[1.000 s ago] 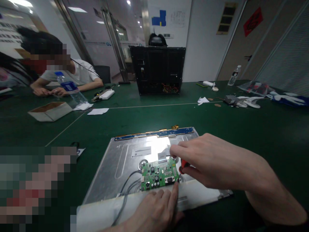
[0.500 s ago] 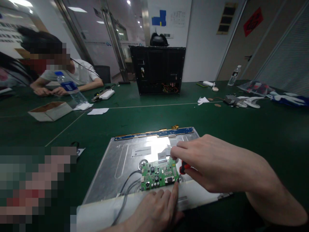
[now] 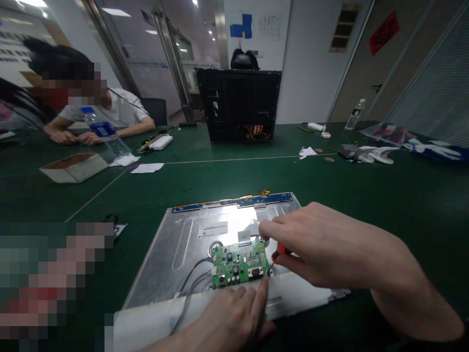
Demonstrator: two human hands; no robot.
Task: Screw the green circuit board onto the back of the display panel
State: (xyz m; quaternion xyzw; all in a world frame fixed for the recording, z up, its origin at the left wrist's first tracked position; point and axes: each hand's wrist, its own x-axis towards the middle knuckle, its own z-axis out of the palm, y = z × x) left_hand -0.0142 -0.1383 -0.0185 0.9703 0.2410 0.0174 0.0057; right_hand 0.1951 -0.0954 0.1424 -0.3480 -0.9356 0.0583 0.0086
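Note:
A metal-backed display panel [image 3: 156,266] lies face down on the table before me, with a green circuit board [image 3: 242,266] at its middle. My right hand [image 3: 322,247] is closed around a screwdriver [image 3: 280,252] with a red and black handle. Its shaft slants down to the board's lower right corner. From the near side, my left hand [image 3: 234,310] rests over the panel's edge; its index finger is stretched out and touches that same corner. Whether a screw sits under the fingertip is too small to tell. Grey cables [image 3: 188,305] leave the board's left side.
A blue strip board [image 3: 234,201] runs along the panel's far edge. On the green table [image 3: 205,178] stand a black screen housing [image 3: 242,105], an open box [image 3: 78,171] and a tilted water bottle [image 3: 106,132]. Another person [image 3: 98,110] sits at the far left. Gloves [image 3: 377,155] lie to the right.
The view has shifted slightly. Red parts of the screwdriver handle show differently between my right fingers. Both hands keep nearly the same place at the board's corner.

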